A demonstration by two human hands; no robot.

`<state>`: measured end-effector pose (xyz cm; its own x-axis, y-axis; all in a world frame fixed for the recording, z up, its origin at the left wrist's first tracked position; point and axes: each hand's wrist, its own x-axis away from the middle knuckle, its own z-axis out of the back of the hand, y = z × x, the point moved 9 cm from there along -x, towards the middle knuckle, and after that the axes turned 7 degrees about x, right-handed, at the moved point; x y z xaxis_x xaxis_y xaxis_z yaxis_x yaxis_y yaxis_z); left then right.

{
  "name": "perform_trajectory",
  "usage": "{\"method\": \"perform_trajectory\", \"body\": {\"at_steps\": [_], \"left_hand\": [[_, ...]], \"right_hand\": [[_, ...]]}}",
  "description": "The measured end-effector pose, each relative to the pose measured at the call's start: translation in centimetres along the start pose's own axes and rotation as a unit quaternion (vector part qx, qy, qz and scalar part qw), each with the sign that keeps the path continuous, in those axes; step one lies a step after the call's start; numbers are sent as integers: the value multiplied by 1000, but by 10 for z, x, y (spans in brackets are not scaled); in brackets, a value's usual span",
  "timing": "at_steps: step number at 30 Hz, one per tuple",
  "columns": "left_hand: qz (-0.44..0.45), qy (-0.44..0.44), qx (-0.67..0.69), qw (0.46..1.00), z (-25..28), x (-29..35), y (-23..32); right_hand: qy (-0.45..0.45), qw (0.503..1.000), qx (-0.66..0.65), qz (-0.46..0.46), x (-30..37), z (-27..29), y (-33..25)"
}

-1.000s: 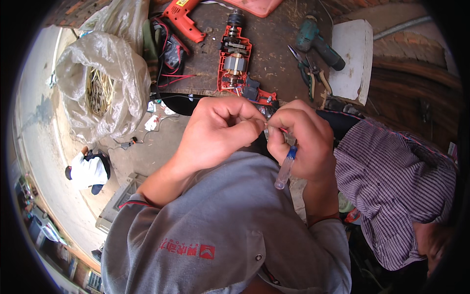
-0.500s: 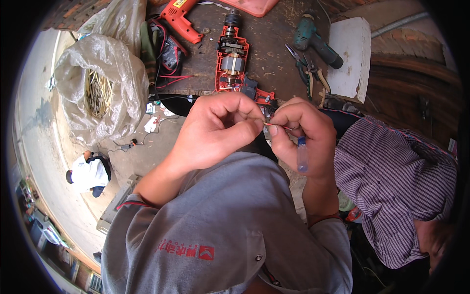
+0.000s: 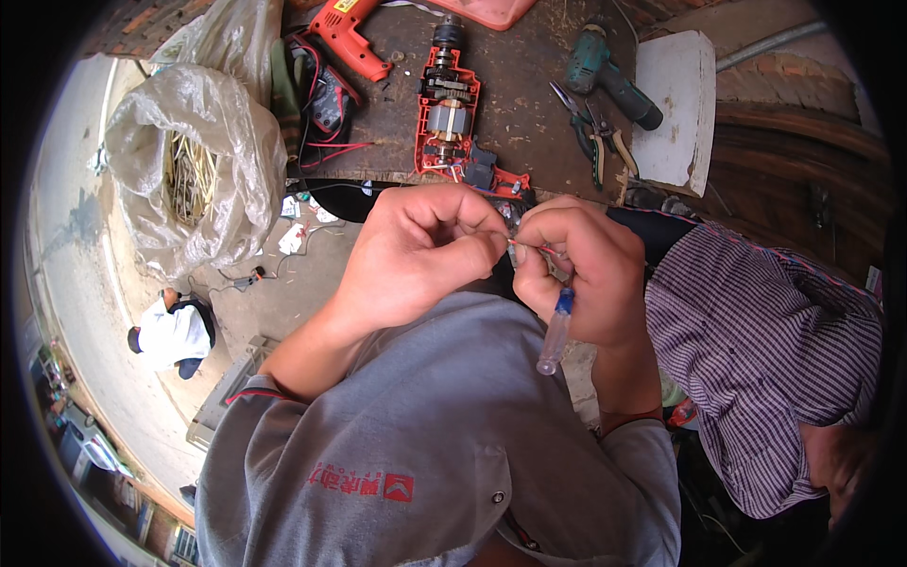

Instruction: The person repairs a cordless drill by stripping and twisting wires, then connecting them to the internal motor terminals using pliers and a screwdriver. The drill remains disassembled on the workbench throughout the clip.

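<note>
My left hand [image 3: 411, 255] and my right hand [image 3: 576, 269] meet in front of my chest, fingertips pinched together on a thin wire [image 3: 525, 247]. A screwdriver with a clear handle and blue collar [image 3: 556, 331] hangs down from my right palm. Just beyond my hands lies an opened red power drill [image 3: 451, 118] on the dark workbench [image 3: 529, 85], its motor and wiring exposed. What the wire leads to is hidden behind my fingers.
On the bench lie a second orange drill [image 3: 345, 33], a green drill [image 3: 609, 71], pliers [image 3: 595, 137] and a white block [image 3: 673, 109]. A clear plastic bag [image 3: 194, 170] of scrap stands at left. A person in a checked shirt [image 3: 756, 350] leans in at right.
My hands have stayed pinched together and shifted slightly. The screwdriver handle has swung a little under my right hand.
</note>
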<state>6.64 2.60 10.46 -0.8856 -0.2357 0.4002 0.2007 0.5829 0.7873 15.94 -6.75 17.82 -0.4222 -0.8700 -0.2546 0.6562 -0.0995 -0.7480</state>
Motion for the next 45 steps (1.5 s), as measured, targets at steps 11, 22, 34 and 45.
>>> {"method": "perform_trajectory", "body": {"at_steps": [11, 22, 34, 45], "left_hand": [[11, 0, 28, 1000, 1, -3, -6], [-241, -26, -50, 969, -9, 9, 25], [-437, -40, -297, 848, -29, 28, 57], [-409, -17, -305, 860, -27, 26, 54]], "right_hand": [[19, 994, 62, 86, -1, 2, -8], [-14, 918, -347, -191, 19, -14, 31], [-19, 934, -304, -185, 19, -7, 25], [4, 986, -115, -118, 11, 7, 6]]}}
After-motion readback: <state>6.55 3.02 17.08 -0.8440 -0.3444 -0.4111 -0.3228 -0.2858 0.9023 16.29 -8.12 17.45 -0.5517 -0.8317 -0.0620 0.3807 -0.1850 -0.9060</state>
